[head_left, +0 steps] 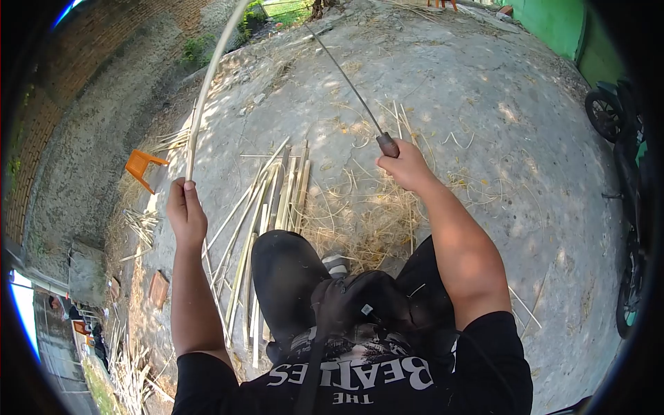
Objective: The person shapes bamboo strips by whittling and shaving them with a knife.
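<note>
My left hand [187,211] is closed around the lower end of a long pale bamboo strip [201,111], which rises and bends toward the top of the view. In my right hand [407,166] is the dark wooden handle of a long knife [351,84]. Its narrow blade points forward and away, apart from the strip. Between my arms, a pile of split bamboo strips [266,207] lies on the ground beside my knee. Thin curled shavings [366,225] are heaped in front of my seated body.
An orange plastic stool [143,168] stands at the left, near a wall [117,90]. A brick [158,289] and more bamboo pieces [131,377] lie lower left. A motorcycle [626,159] is parked at the right edge. Concrete ground [498,166] spreads around me.
</note>
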### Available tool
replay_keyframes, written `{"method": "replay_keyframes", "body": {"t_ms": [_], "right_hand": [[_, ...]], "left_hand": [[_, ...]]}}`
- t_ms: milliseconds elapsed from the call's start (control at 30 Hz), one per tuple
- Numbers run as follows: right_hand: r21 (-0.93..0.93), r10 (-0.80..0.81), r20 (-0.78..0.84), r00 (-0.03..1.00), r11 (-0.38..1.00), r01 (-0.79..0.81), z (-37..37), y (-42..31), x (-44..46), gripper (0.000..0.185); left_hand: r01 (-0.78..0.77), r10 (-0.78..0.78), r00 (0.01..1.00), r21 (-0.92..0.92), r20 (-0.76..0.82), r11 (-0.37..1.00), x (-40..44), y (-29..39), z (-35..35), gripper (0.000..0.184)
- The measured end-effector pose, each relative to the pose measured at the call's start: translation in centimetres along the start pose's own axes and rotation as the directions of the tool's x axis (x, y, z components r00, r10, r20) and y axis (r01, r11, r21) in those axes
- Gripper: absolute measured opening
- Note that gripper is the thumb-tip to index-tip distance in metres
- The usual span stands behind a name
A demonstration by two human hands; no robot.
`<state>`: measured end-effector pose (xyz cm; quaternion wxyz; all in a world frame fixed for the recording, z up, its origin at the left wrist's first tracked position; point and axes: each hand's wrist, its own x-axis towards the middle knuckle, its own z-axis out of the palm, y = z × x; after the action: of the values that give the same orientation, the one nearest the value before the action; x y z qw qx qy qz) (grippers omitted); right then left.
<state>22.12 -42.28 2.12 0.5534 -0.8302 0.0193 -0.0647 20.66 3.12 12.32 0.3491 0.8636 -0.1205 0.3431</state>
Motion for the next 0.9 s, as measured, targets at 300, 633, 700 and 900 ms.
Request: {"method": "replay_keyframes", "body": {"t_ms": [300, 633, 700, 900], "right_hand": [[0.251, -0.010, 0.151, 0.988, 0.968, -0.029, 2.5, -2.2, -1.7, 0.026], [0.696, -0.093, 0.138, 0.986, 0.717, -0.030, 4.2, -4.7, -3.0, 0.033], [0.681, -0.090, 0.185, 0.979, 0.730, -0.062, 3.9, -4.1, -2.7, 0.040], [0.787, -0.138, 0.122, 0.983, 0.617, -0.011, 2.9, -4.1, -2.8, 0.052]], "left_hand": [[-0.088, 0.016, 0.974, -0.311, -0.227, 0.946, 6.5, 6.9, 9.5, 0.019], [0.081, -0.121, 0.992, -0.576, -0.033, 0.814, -3.3, 11.7, 18.8, 0.027], [0.189, -0.182, 0.980, -0.653, 0.080, 0.733, -4.4, 12.7, 19.2, 0.023], [0.209, -0.145, 0.978, -0.695, 0.151, 0.688, -5.4, 13.4, 19.7, 0.024]]}}
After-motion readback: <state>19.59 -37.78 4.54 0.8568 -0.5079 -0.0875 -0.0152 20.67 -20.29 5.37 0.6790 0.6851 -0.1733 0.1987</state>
